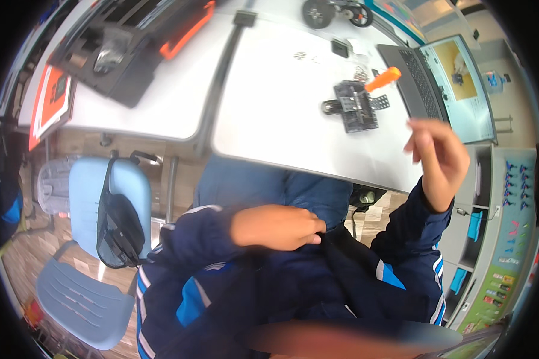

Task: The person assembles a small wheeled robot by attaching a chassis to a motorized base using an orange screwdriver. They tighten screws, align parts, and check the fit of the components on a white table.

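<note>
My left hand [280, 227] rests at the front of my dark jacket, its fingers curled in; whatever lies under them is hidden. Raised over the table's right edge, my right hand [442, 157] has loosely bent fingers, slightly apart, and nothing shows between them. Beyond it on the white table lies a black assembly of perforated plates [357, 110], with a dark cylindrical part sticking out at its left. A screwdriver with an orange handle [383, 79] lies against the assembly's far right side. An open laptop [422, 75] stands just past my right hand.
Small loose parts [299, 55] and a small black block [340, 48] lie farther back on the table [263, 119]. A wheeled model [335, 13] stands at the far edge. To the left are a black case [123, 66] and blue chairs [90, 293].
</note>
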Available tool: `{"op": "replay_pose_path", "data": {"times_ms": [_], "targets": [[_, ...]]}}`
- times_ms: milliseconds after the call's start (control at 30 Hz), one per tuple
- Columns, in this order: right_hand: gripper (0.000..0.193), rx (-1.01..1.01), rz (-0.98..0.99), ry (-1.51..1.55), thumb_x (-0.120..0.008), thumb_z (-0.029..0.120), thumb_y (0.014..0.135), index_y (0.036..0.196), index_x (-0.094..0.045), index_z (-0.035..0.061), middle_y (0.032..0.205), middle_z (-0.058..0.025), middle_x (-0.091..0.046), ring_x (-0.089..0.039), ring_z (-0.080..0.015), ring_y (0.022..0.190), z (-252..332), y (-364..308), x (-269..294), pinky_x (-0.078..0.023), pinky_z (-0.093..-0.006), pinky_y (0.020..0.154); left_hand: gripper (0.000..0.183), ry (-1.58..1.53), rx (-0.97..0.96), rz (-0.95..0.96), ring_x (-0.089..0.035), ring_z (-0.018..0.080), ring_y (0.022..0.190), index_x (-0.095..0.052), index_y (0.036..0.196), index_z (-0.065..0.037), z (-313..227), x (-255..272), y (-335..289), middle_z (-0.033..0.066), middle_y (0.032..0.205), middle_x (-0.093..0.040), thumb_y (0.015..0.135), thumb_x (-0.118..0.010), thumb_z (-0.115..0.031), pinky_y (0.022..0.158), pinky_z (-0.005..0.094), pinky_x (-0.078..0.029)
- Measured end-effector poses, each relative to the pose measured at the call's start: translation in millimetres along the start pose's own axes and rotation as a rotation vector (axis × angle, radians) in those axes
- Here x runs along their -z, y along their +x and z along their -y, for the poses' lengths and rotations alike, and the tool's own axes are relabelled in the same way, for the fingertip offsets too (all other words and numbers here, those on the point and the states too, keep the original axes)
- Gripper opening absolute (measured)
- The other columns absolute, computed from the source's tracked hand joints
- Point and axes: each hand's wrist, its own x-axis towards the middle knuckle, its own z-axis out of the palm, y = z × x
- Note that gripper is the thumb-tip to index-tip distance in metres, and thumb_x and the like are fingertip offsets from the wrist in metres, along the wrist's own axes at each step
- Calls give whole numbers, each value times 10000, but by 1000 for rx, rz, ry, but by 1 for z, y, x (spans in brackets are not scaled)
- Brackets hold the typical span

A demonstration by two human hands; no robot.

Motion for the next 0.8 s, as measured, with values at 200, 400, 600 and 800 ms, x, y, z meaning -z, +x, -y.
{"op": "replay_pose_path", "data": {"times_ms": [200,400,600,800], "targets": [[312,256,34,-166,-652,130,909,1216,-632,84,886,-3,-540,-467,-89,693,-53,63,14,-387,-219,607,215,478,86,-798,-595,303,658,-582,781,-21,-50,78,14,121,710,-591,859,-708,-177,607,367,-472],[190,460,275,4,-559,126,957,1082,-664,30,834,-59,-532,-516,-169,721,-83,96,-18,-430,-295,641,461,955,252,-574,-605,321,892,-645,942,6,-21,144,60,161,987,-624,821,-732,-430,747,426,-495],[246,493,216,229,-514,198,998,941,-671,18,851,-92,-594,-564,-243,792,-98,85,-38,-463,-329,724,500,559,368,-229,-620,288,723,-609,795,-19,-8,181,89,114,769,-635,770,-761,-494,627,385,-473],[438,155,497,874,-441,366,1049,953,-634,-15,814,-28,-611,-533,-76,724,-96,79,-36,-450,-234,706,387,191,322,-207,-621,197,767,-659,1012,-49,9,190,92,73,876,-661,777,-794,-326,729,305,-506]]}}
